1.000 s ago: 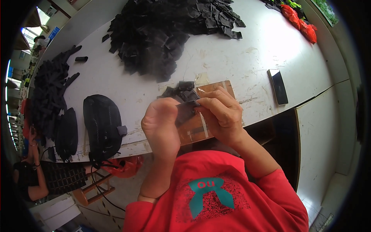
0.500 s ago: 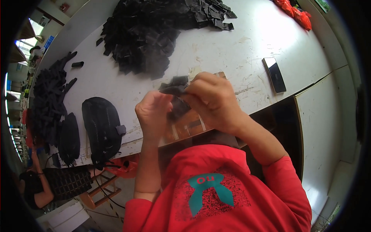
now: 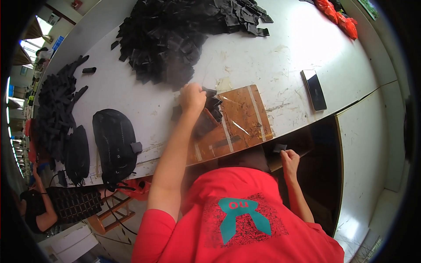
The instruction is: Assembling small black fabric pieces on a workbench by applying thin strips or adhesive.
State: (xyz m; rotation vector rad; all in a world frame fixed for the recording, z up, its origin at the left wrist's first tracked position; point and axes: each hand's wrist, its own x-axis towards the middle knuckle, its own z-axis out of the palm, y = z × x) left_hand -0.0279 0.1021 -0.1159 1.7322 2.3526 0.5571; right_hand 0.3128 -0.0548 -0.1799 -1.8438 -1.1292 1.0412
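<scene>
Pinched in my right hand (image 3: 290, 161) is a small black fabric piece (image 3: 279, 148), low at the table's near edge, over a dark opening. My left hand (image 3: 193, 98) is closed, its fingers bent down by a few loose black pieces (image 3: 213, 104) at the far left corner of a brown board (image 3: 245, 109). Whatever those fingers grip is hidden behind the hand. Light strips of tape cross the board, which lies at the table's front edge. Just beyond my left hand spreads a large heap of black fabric pieces (image 3: 166, 39).
On the left stand a black zippered pouch (image 3: 115, 142), a smaller black pouch (image 3: 77, 153) and a pile of black strips (image 3: 55, 105). A phone (image 3: 314, 90) lies right of the board, red plastic bags (image 3: 337, 19) at the far right. Another person (image 3: 41, 210) sits at lower left.
My hands were together over the board with black fabric between them. The right has dropped to the table's near edge with a piece; the left has reached forward to the loose pieces.
</scene>
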